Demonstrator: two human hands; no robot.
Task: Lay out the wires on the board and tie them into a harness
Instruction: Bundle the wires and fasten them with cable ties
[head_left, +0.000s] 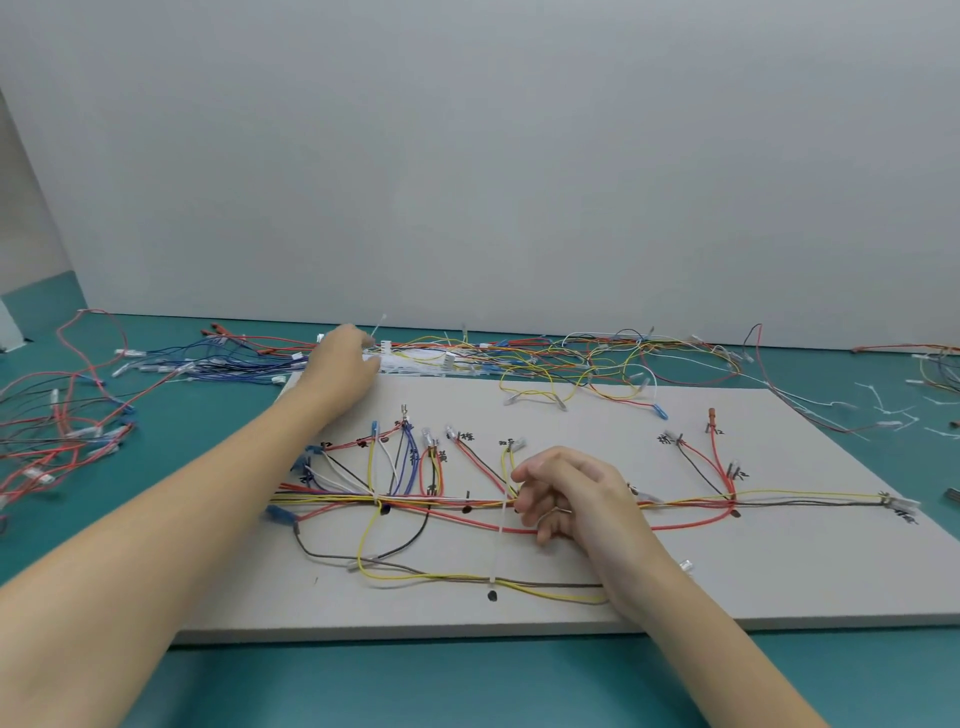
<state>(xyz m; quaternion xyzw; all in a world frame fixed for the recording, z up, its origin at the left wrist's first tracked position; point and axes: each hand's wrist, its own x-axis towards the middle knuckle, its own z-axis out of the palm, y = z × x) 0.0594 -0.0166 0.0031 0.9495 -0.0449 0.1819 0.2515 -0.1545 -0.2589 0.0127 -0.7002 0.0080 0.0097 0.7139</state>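
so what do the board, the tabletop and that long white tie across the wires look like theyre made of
Board: pale grey, matte, thick edge; probably foam or fibreboard, with black marker written on it.
Tabletop: teal, smooth, faint sheen; likely a rubber or vinyl mat.
White tie: thin, translucent white strip; looks like a nylon cable tie.
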